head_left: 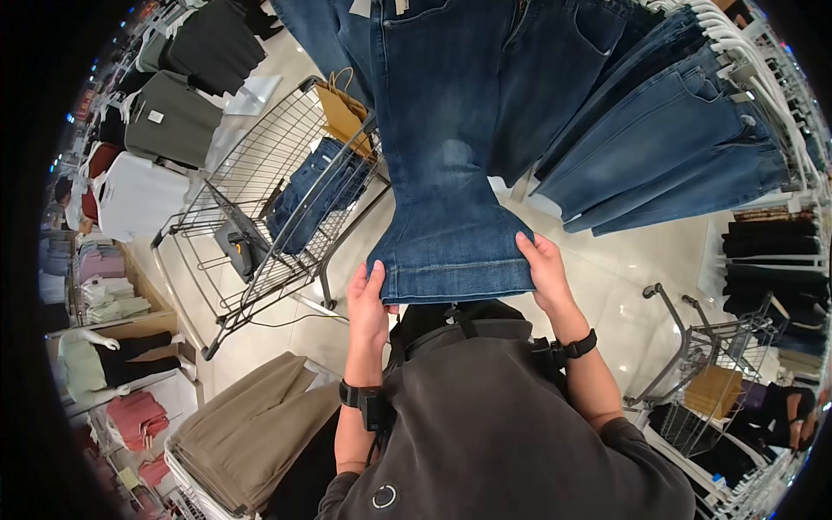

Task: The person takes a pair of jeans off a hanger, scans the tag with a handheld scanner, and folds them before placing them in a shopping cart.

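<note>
A pair of dark blue jeans (442, 182) hangs in front of me, one leg drawn out toward my body with its wide hem spread flat. At the left corner of that hem, my left hand (368, 299) pinches the denim between thumb and fingers. My right hand (543, 269) grips the opposite corner, thumb on top. The leg has a faded patch around the knee. The waist of the jeans runs up to the top edge of the view, where its support is cut off.
Left of me stands a wire shopping cart (260, 199) holding folded jeans (316, 191), a dark bag (238, 247) and a brown paper bag (342, 113). More jeans (659, 147) hang at right on white hangers. Brown trousers (251, 433) lie lower left. Another cart (711, 373) stands right.
</note>
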